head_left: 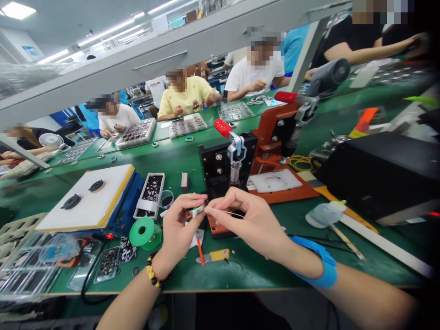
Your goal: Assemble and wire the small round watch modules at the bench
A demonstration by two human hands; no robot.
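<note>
My left hand pinches a small white-and-green part between thumb and fingertips. My right hand holds a thin wire in its fingertips, with the wire's end reaching toward that part. Just behind both hands stands a black hand press with a red knob. Below my left hand lie an orange-handled tool and a yellow-handled cutter. A green spool sits left of my left wrist, and a small black-and-white parts box stands beyond it.
A white board with two black round parts lies at left, beside clear trays. A second press and a black case stand at right. Co-workers sit across the green bench with parts trays.
</note>
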